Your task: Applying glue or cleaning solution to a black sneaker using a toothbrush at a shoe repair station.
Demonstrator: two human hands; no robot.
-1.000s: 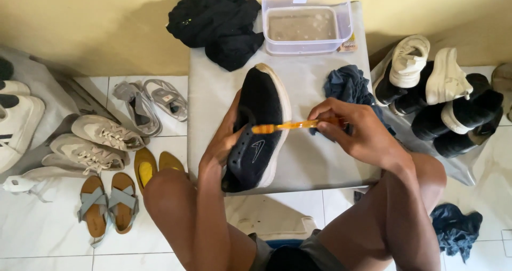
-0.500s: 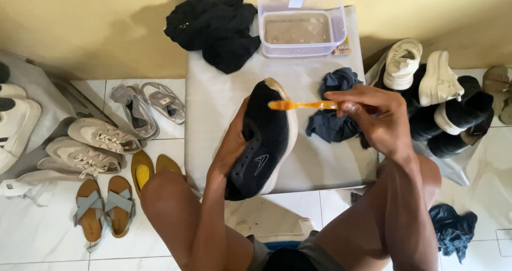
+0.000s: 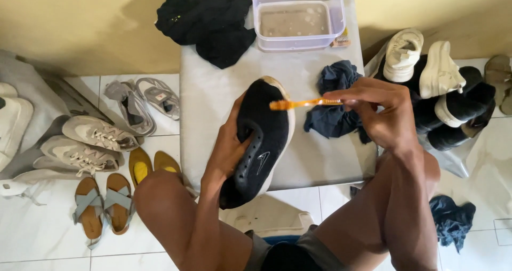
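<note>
My left hand (image 3: 228,148) grips a black sneaker (image 3: 261,138) with a pale sole, held tilted with its toe pointing away over a small grey table (image 3: 208,100). My right hand (image 3: 381,114) holds an orange toothbrush (image 3: 304,103) by its handle, the brush head resting on the sneaker's toe edge. A crumpled dark blue cloth (image 3: 333,106) lies on the table just behind the brush.
A clear plastic tub (image 3: 298,20) of cloudy water and a black garment (image 3: 210,20) sit at the table's far end. Shoes lie on the tiled floor: grey sneakers (image 3: 88,143) and sandals (image 3: 104,204) left, white and black shoes (image 3: 442,90) right. Another blue cloth (image 3: 452,217) lies lower right.
My right hand has carried the toothbrush up along the sneaker toward its toe. The sneaker has tipped slightly in my left hand.
</note>
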